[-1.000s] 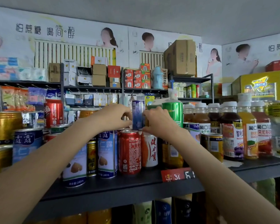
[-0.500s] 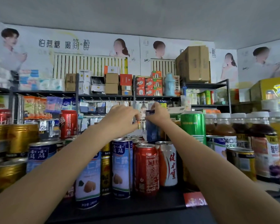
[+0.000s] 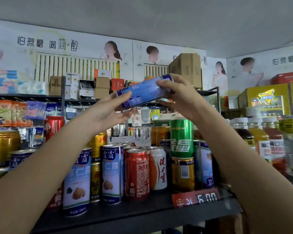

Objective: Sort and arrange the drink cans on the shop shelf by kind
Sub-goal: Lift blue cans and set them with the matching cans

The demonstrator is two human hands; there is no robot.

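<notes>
A brown cardboard box sits at one o'clock. A red price tag hangs at five o'clock. White wall posters span eleven o'clock.

Glossy metal blue can; matt dark shelf; brown cardboard box.

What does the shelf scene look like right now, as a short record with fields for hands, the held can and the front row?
held item: blue can, tilted nearly sideways above the shelf
left hand: fingers under the can's lower end
right hand: grips the can's upper end
front row: two blue-and-white cans, red cola can, white can
stacked: green can on a yellow can
shelf: dark, with red price tag
</notes>
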